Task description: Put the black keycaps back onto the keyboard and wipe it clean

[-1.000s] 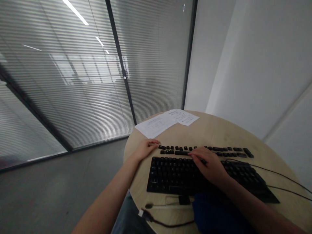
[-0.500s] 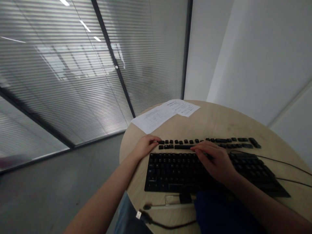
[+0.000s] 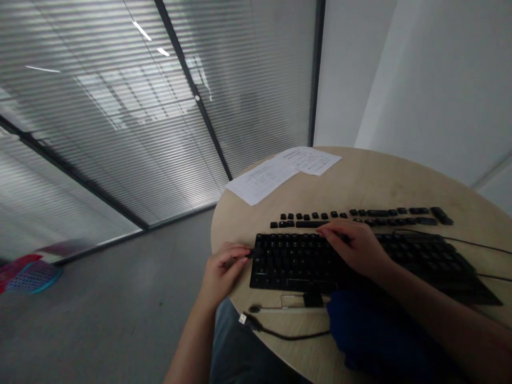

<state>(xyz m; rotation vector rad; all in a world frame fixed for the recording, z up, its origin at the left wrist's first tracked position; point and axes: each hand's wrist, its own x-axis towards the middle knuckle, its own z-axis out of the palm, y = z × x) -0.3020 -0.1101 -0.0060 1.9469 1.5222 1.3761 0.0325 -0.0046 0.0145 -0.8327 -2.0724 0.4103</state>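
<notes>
A black keyboard (image 3: 296, 261) lies on the round wooden table, many of its keys in place. At its left edge, my left hand (image 3: 226, 269) pinches a small black keycap (image 3: 252, 253) between thumb and fingers. My right hand (image 3: 356, 245) is over the middle of the keyboard, thumb and fingers closed together; whatever they may hold is hidden. Beyond the keyboard, loose keycaps (image 3: 314, 215) lie in two rows, with a long spacebar (image 3: 312, 224) in the nearer one. The right hand covers part of the keys and of the nearer row.
Printed papers (image 3: 264, 181) lie at the table's far left. In front of the keyboard are a USB cable (image 3: 276, 335), a thin metal tool (image 3: 288, 309) and blue cloth (image 3: 360, 330). Black cables (image 3: 472, 241) run off right. A basket (image 3: 36, 277) stands on the floor.
My left hand has taken the leftmost keycap from the far row and brought it nearer, to the keyboard's left edge. The right hand stays about where it was. The view has shifted slightly.
</notes>
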